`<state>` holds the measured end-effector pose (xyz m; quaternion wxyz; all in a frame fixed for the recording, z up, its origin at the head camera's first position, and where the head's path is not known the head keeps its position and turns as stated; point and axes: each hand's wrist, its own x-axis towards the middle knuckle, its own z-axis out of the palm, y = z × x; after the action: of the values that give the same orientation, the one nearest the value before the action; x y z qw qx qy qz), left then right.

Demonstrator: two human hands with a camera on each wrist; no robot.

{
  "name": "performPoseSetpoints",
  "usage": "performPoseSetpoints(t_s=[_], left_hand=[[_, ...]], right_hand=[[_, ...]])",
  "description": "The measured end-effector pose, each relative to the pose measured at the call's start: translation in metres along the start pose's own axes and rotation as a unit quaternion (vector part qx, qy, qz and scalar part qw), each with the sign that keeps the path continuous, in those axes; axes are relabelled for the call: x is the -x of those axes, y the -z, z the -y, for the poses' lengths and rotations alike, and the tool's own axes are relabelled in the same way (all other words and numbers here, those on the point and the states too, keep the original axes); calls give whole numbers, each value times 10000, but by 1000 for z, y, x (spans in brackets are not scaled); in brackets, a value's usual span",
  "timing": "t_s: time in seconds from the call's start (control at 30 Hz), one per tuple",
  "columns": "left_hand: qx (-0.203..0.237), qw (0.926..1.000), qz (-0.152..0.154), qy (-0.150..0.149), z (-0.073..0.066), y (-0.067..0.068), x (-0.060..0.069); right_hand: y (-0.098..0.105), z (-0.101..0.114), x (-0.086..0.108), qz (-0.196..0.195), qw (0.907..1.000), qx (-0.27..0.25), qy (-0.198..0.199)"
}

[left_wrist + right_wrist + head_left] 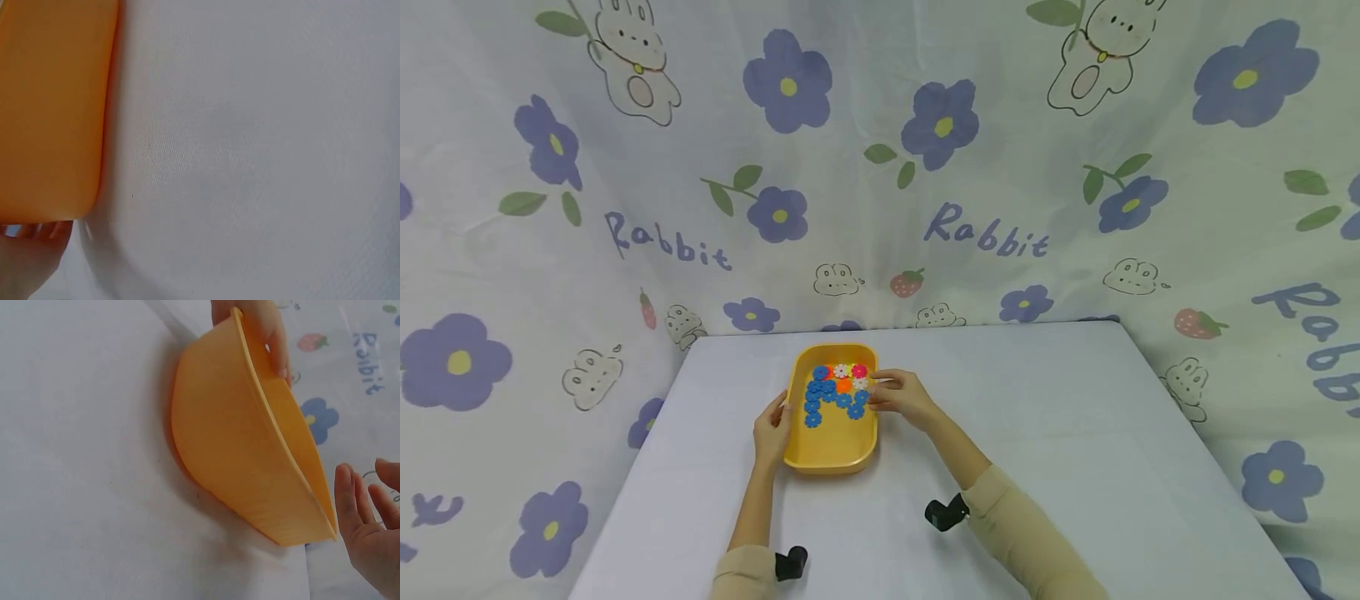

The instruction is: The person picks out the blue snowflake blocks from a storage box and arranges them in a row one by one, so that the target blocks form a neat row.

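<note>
The yellow bin (831, 454) sits btwn the 2 hands. The L hand (772, 431) holds 1 side of it, w/ the rim caught btwn thumb & fingers. In the L wrist view those fingers go behind the bin's edge, so can't tell if the tips are spread or pressed together.

The R hand (904, 397) is at the other side, right by the rim. Its fingers are a bit spread, w/ a gap btwn them & the thumb. Can't tell if the tips touch the rim or the closest discs.

Lots of little discs w/ bumpy edges, like tiny flowers, are in the bin, abt level w/ the R fingers. Many are blue discs (812, 419): some lie just in front of the R fingertips, & a row runs down the side near the L fingers. 1 white disc (860, 383) is just beside the R fingertips, & a pink disc (859, 371) is a bit past it. An orange disc (844, 386) is farther in from the R fingers. Some discs overlap, so can't count them all. The bin's bare floor is closer to the person than the R fingers are.

The white table (1015, 433) is under both hands. Tan sleeves (1030, 533) & black cams (946, 515) are on the arms, well behind the fingers. Cloth (865, 92) w/ blue flowers & bunnies hangs well past the fingertips.
</note>
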<state>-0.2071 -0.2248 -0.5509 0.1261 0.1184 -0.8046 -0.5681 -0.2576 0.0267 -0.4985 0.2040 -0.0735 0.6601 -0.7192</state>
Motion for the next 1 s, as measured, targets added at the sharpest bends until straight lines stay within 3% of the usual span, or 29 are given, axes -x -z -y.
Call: performPoseSetpoints(t_s=[0.5,0.73,1.0], left_hand=[[357,9990,13,277,1,1,0],[695,9967,53,425,3,-1,-1],[811,9951,6,572,4,-1,0]], right_hand=[[-53,-7,-27,190,9993,-84,-313],[-71,-22,-41,-40,9979,-174,-621],[-83,-33,-48,-256,9962,239,-799]])
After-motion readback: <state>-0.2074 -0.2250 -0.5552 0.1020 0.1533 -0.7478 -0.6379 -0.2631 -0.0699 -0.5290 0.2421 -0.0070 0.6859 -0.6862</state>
